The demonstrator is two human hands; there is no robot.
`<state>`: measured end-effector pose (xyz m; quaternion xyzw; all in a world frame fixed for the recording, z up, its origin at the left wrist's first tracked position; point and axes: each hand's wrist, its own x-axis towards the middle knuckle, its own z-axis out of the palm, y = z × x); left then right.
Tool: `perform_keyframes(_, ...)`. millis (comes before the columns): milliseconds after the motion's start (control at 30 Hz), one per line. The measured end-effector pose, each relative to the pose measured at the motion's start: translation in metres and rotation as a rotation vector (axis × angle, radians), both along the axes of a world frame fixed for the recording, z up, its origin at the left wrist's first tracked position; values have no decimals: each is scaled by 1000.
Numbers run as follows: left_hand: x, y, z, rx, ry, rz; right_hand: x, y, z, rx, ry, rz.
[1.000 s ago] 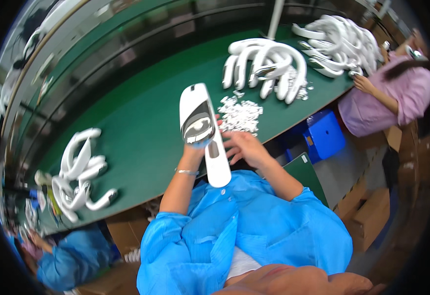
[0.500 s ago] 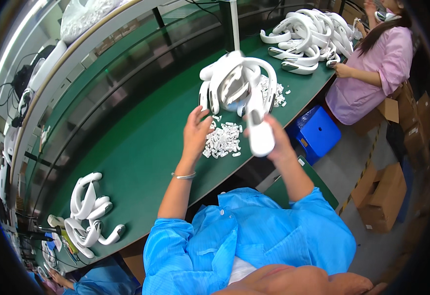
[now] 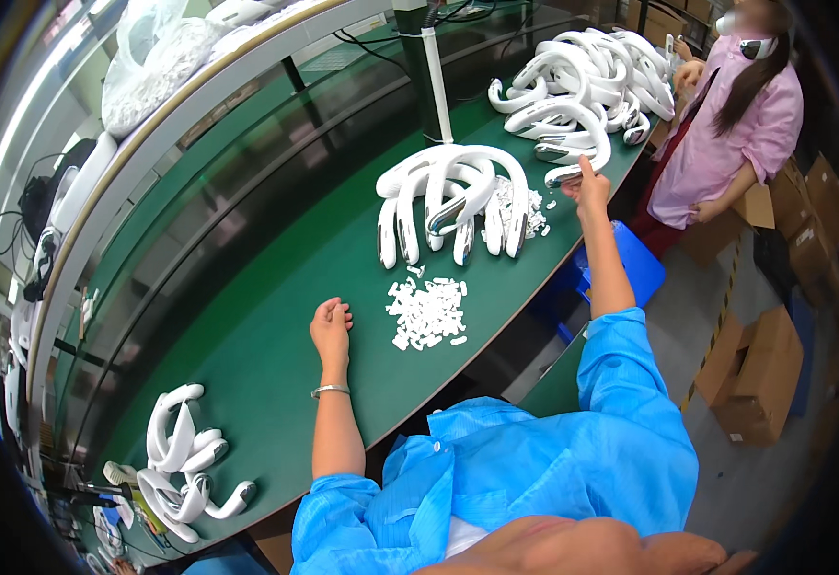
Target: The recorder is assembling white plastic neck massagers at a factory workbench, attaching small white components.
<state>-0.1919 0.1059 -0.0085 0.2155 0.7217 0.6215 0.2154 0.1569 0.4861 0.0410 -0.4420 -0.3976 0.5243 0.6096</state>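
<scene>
My right hand (image 3: 590,190) is stretched far to the right, its fingers closed on the end of a white U-shaped neckband piece (image 3: 596,134). That piece lies at the near edge of a large heap of similar neckbands (image 3: 620,72). My left hand (image 3: 329,331), with a bangle at the wrist, hovers over the green table with its fingers loosely curled; nothing shows in it. Right of it lies a pile of small white parts (image 3: 426,314). Beyond that stands a cluster of white neckbands (image 3: 448,187) with grey ends, partly covering a second pile of small parts (image 3: 534,206).
More neckbands (image 3: 182,446) lie at the table's left end. A pole (image 3: 436,81) rises at the back. A blue bin (image 3: 637,264) and cardboard boxes (image 3: 755,383) stand on the floor to the right, near a co-worker in pink (image 3: 726,115).
My right hand no longer holds a neckband up in front of me; it has moved right to the far heap. My left hand has drawn back leftward from the small parts, its fingers now curled.
</scene>
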Motion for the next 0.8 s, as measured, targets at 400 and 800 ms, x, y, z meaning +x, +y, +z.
perform_keyframes(400, 1, 4, -4, -17, 73, -42, -37, -25, 5, -300, 201, 320)
perform_keyframes(800, -3, 2, -8, -30, 126, -70, -41, 14, -17, -480, 150, 472)
